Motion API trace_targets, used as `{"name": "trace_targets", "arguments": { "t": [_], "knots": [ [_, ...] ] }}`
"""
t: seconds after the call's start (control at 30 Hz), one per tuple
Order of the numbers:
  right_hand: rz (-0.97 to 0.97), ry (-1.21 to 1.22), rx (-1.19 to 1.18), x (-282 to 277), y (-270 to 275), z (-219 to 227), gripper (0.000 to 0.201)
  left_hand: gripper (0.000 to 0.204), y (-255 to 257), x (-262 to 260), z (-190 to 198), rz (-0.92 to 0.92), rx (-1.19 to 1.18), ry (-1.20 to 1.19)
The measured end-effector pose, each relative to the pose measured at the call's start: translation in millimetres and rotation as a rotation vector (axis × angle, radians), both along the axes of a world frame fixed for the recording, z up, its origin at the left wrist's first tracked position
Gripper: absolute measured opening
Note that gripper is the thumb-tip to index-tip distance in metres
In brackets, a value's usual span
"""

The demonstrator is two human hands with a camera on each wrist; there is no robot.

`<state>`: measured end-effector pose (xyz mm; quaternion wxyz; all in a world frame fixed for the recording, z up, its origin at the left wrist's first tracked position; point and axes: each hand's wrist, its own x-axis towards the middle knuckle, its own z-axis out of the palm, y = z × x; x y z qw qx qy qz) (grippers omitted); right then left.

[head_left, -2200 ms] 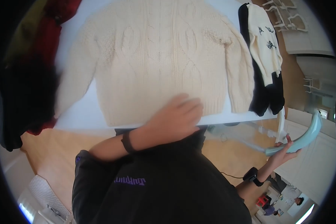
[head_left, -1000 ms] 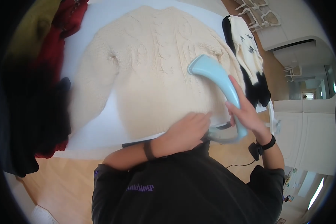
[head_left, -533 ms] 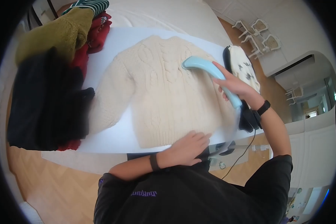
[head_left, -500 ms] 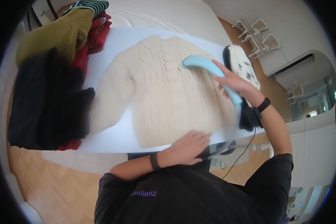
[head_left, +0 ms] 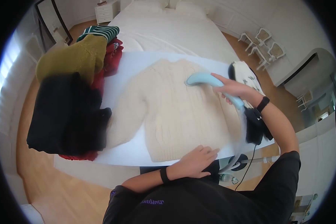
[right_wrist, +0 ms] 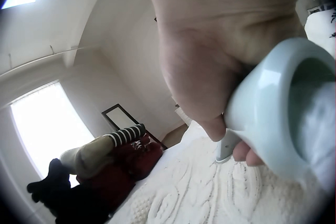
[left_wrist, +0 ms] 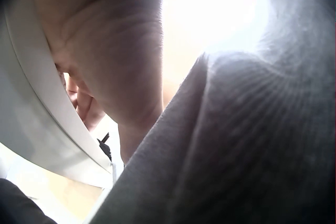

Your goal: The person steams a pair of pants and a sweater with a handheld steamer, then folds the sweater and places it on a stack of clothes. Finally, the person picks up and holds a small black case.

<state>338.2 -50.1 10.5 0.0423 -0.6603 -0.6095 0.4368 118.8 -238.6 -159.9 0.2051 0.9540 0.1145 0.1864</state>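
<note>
A cream cable-knit sweater lies spread on a white board, one sleeve out to the left. My right hand grips the handle of a pale blue garment steamer. The steamer's head is over the sweater's upper right chest. In the right wrist view, fingers curl round the handle, with the knit just below. My left hand rests with loosely extended fingers at the sweater's hem, by the board's near edge. The left wrist view shows mostly my palm and dark cloth.
Folded black, olive and red clothes pile up on the left. A white garment with dark lettering lies on black cloth at the right. The steamer hose drops past the near edge. A bed stands behind.
The right hand has brought the steamer from out at the right, beyond the board, over the sweater's chest. The left hand stays at the hem. The head view has tilted up, showing the bed.
</note>
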Motion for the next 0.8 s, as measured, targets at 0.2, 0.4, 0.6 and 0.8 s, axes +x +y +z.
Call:
{"name": "trace_targets", "arguments": {
  "t": [0.2, 0.4, 0.6, 0.8],
  "knots": [
    [-0.048, -0.019, 0.018, -2.9, 42.1, -11.3, 0.078, 0.077, 1.1, 0.5, 0.9, -0.028, -0.043, 0.011],
    [-0.085, 0.05, 0.072, 2.5, 67.3, -31.3, 0.081, 0.064, 2.7, -0.2, 0.1, -0.018, -0.018, -0.068],
    [-0.005, 0.095, 0.123, -11.1, -28.5, -0.4, 0.079, 0.037, -7.9, -19.8, -0.1, 0.213, 0.021, -0.256],
    [-0.139, 0.233, -0.074, -17.5, -190.5, -2.5, 0.086, 0.029, -13.2, -62.4, -31.4, 0.37, 0.15, -0.264]
  ]
}}
